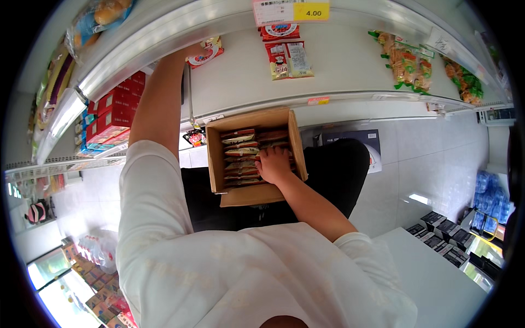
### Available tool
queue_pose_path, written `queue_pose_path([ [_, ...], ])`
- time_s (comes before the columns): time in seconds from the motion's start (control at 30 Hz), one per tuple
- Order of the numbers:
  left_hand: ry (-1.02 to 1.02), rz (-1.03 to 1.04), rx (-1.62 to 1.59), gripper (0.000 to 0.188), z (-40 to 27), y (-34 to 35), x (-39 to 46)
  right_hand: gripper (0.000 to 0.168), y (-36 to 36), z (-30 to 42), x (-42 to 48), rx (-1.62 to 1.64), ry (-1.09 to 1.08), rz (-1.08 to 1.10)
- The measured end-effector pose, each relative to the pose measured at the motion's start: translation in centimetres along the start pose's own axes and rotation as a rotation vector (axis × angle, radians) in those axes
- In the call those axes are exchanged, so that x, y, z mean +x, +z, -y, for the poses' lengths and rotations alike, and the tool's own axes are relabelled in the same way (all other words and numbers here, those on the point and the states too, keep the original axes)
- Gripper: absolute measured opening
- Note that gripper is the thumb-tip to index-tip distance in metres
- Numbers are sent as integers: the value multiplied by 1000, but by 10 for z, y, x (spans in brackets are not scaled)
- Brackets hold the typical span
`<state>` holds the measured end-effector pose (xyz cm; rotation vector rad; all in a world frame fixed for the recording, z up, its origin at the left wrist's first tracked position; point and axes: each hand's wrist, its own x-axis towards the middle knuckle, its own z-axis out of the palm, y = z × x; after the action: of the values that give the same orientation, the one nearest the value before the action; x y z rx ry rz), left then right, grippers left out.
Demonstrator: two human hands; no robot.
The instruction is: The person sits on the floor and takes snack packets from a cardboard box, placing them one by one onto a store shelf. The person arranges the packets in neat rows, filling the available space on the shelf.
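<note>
At the far left of the shelf board (pixel 242 78), my left hand (pixel 196 51) grips the edge of a red and cream snack packet (pixel 211 52). The overhead shelf's front edge hides part of this hand. My right hand (pixel 275 165) is inside an open cardboard box (pixel 250 198) over my lap. Its curled fingers rest on the right row of packets, and their tips are hard to see among them. The left row of upright packets (pixel 242 151) shows beside my thumb. Another red and cream packet (pixel 289 60) lies mid-shelf, in front of a red packet (pixel 279 32).
Bagged snacks with green ends (pixel 408 61) lie at the shelf's right. Red boxes (pixel 115 110) are stacked on the left shelving. A price tag (pixel 291 12) hangs on the upper shelf edge. A dark printed carton (pixel 375 147) stands beside my knee. Water bottles (pixel 490 197) stand far right.
</note>
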<state>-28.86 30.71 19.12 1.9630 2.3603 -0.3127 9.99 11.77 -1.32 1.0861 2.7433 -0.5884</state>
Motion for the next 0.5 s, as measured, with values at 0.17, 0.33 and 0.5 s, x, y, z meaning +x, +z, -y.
queue_pose_path([
  [0.17,5,-5,10,78,-4,-5,0,47,-5,0,-2,9,7,106],
  [0.33,8,-16,25,79,-11,-10,-4,47,0,-4,1,39,18,101],
  [0.5,10,-66,22,79,-15,-20,-17,48,-1,-4,3,61,37,158],
])
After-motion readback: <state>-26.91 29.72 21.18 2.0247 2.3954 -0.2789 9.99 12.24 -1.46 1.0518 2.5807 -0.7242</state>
